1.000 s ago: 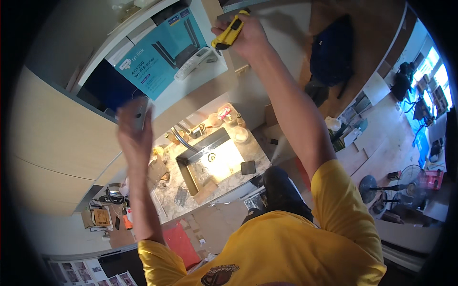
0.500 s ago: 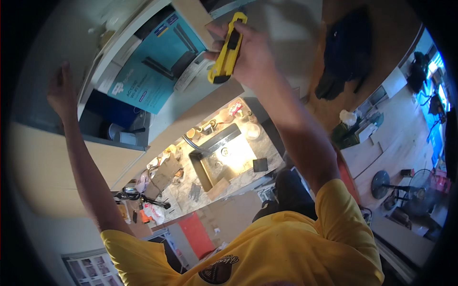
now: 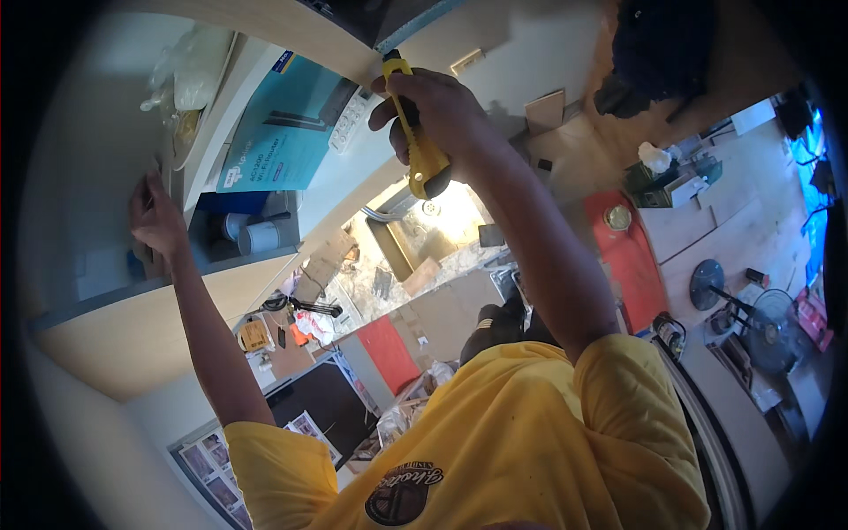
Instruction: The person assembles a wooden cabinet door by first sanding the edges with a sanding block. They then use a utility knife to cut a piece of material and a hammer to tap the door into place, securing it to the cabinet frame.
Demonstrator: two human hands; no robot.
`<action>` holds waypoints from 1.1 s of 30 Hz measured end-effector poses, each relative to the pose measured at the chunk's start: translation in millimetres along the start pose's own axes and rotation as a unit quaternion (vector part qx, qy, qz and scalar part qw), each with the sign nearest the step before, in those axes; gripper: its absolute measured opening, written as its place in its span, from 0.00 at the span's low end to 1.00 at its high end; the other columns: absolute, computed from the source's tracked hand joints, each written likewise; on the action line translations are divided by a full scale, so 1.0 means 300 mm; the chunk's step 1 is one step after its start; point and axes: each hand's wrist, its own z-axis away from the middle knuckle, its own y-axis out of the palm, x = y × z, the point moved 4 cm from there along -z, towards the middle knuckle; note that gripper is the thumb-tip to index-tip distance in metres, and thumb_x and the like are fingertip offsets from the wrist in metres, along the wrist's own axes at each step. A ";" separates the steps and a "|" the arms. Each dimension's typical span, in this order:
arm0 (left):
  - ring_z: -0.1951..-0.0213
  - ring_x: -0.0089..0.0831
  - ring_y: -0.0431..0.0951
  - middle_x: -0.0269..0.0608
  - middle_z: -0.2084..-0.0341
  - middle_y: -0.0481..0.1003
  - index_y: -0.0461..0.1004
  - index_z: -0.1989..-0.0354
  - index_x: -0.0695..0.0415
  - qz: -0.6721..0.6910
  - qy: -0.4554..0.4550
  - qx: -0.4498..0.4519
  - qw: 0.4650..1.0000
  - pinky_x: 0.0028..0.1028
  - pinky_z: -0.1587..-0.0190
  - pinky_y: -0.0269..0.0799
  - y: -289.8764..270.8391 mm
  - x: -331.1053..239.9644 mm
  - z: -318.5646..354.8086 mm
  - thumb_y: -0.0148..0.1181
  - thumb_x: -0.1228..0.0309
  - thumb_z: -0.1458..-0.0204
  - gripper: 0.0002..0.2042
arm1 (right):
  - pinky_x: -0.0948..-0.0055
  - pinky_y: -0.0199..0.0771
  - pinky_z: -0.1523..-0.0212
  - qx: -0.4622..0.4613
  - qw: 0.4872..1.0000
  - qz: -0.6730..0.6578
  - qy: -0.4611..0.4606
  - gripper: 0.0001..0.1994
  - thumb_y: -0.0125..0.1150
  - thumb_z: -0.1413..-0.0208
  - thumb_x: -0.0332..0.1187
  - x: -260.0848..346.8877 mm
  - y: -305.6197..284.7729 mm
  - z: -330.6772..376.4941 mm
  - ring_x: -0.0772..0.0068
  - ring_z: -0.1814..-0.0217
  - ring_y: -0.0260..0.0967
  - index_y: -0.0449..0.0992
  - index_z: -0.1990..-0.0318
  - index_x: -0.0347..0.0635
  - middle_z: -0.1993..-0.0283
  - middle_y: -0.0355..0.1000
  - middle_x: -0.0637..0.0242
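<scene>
Knife up at the cabinet, other hand moved to the shelf edge

My right hand (image 3: 442, 110) stays clenched on the yellow utility knife (image 3: 417, 132), its tip now raised against the wooden cabinet edge (image 3: 291, 40) above; my left hand (image 3: 157, 216) has swung out and seems to rest flat on the shelf (image 3: 212, 256), fingers loose, holding nothing. A teal box (image 3: 283, 132) lies between them, so cutting looks close.

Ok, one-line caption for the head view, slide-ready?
Right hand grips a yellow utility knife overhead; left hand rests at the cabinet edge beside a teal box.
</scene>
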 end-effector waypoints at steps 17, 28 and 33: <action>0.68 0.37 0.85 0.50 0.67 0.84 0.84 0.63 0.65 -0.057 0.024 0.006 0.998 0.32 0.64 0.81 0.009 0.022 0.002 0.67 0.63 0.46 0.15 | 0.68 0.68 0.77 -0.056 0.998 0.016 0.008 0.13 0.48 0.36 0.33 0.004 0.078 0.036 0.70 0.80 0.67 0.69 0.53 0.31 0.74 0.70 0.60; 0.68 0.37 0.85 0.47 0.69 0.84 0.85 0.65 0.64 -0.061 -0.004 -0.011 0.998 0.33 0.62 0.80 0.008 -0.003 0.007 0.68 0.61 0.46 0.15 | 0.68 0.67 0.79 -0.052 0.999 0.009 0.013 0.13 0.47 0.36 0.35 -0.013 0.103 0.020 0.71 0.83 0.65 0.69 0.54 0.33 0.78 0.68 0.62; 0.68 0.37 0.85 0.48 0.69 0.84 0.85 0.65 0.64 -0.068 0.009 -0.006 0.998 0.33 0.63 0.80 0.006 -0.006 0.002 0.68 0.61 0.46 0.15 | 0.67 0.68 0.82 -0.103 0.993 -0.043 0.025 0.12 0.50 0.37 0.34 0.000 0.088 0.028 0.68 0.84 0.66 0.68 0.55 0.32 0.76 0.68 0.61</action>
